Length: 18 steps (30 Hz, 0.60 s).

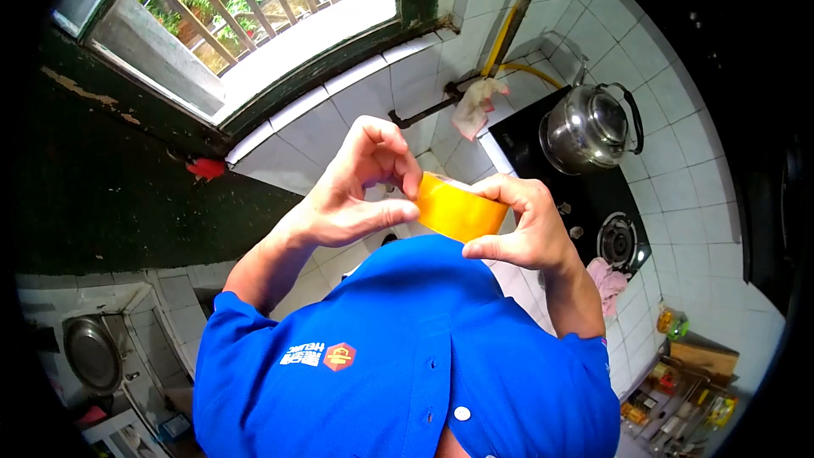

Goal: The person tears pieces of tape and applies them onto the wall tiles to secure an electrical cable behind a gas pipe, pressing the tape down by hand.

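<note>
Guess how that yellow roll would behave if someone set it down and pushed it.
The yellow roll would probably roll if pushed while on its edge, since its outer face is curved. It seems fairly stiff: no dent shows where the right hand holds it. Its smooth-looking surface may be a little slippery.

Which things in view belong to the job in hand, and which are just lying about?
In the job:
yellow tape roll
right hand, holding it
left hand, at its edge

Apparently just lying about:
metal kettle on the stove
pink cloth
pale cloth by the window wall
</note>
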Motion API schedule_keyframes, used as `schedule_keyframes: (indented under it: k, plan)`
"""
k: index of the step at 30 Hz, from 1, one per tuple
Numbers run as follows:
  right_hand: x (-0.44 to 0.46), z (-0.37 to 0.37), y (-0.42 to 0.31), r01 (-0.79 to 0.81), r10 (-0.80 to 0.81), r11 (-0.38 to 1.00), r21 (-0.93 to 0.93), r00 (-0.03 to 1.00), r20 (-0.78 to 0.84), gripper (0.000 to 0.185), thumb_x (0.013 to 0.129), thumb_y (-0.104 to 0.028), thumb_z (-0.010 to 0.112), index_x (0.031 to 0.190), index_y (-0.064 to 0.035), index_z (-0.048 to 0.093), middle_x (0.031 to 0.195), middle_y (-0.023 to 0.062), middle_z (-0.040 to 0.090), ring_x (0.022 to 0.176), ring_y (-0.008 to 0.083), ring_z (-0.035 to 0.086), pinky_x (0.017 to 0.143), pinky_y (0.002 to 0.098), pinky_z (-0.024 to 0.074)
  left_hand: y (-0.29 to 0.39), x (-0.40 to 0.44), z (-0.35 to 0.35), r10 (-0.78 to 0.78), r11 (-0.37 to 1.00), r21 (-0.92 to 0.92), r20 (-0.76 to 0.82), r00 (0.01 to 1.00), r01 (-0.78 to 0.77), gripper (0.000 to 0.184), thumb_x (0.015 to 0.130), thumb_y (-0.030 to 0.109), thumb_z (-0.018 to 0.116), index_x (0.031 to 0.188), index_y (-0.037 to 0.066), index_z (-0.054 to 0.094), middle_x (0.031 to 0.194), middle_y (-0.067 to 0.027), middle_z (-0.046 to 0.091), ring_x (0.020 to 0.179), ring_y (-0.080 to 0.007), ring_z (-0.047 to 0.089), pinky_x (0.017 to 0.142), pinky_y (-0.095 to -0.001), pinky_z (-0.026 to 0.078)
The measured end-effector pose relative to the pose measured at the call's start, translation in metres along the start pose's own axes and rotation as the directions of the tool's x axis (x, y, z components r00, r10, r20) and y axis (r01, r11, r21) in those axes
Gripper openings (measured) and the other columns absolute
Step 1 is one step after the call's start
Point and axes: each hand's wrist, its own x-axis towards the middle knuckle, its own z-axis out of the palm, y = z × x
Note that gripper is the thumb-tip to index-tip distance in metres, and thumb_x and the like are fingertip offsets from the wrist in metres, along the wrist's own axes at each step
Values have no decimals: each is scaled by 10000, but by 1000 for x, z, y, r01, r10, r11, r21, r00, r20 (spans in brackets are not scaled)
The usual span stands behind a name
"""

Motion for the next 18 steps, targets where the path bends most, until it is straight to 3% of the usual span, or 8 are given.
schedule_keyframes:
  k: [2, 5, 9, 11, 14, 18]
  plan:
    - [1, 1, 1, 13, -13, 1000, -4, 1000, -14, 552, 669, -230, 912, 1099, 16, 667, 964, 98, 716, 901, 145, 686, 798, 281, 534, -2, 2, 0, 114, 977, 172, 59, 992, -123, 485, 897, 126, 737, 1191, 108, 353, 935, -65, 560, 851, -123, 576, 789, -281, 496]
    - [2, 2, 2, -5, 5, 998, 66, 1000, 8, 531, 673, -219, 910, 1086, 12, 669, 954, 91, 714, 855, 128, 676, 751, 262, 527, -3, -1, -2, 99, 982, 158, 29, 995, -103, 507, 885, 147, 755, 1185, 105, 348, 933, -66, 559, 841, -123, 574, 772, -278, 497]
    - [1, 1, 6, -24, 23, 999, 28, 999, 35, 475, 723, -246, 875, 1074, -1, 667, 919, 70, 707, 797, 108, 654, 694, 249, 508, -3, -2, -4, 55, 992, 111, 8, 998, -56, 513, 874, 127, 764, 1167, 120, 342, 928, -63, 559, 829, -117, 570, 765, -262, 491]
    - [-2, 3, 19, -55, 45, 951, 305, 998, 41, 438, 769, -289, 832, 1058, -7, 662, 878, 53, 697, 750, 90, 631, 650, 241, 486, -5, -1, -6, -29, 990, -138, -21, 999, 26, 515, 867, 94, 765, 1150, 139, 338, 921, -62, 557, 823, -110, 561, 762, -245, 479]
    - [0, 0, 18, -159, 149, 970, 181, 986, 68, 414, 804, -324, 789, 1042, -12, 657, 840, 55, 689, 730, 92, 629, 648, 249, 494, -6, 0, -6, -108, 962, -256, -51, 993, 91, 524, 841, -19, 740, 1138, 160, 348, 885, -78, 553, 775, -144, 581, 665, -269, 502]
    - [6, -3, -4, -133, 131, 990, 34, 988, 77, 408, 799, -336, 791, 1013, -16, 657, 831, 76, 691, 726, 120, 645, 649, 273, 506, 1, -1, -2, -196, 906, -387, -28, 980, 170, 527, 836, -41, 729, 1139, 164, 350, 893, -92, 556, 757, -151, 597, 613, -288, 524]
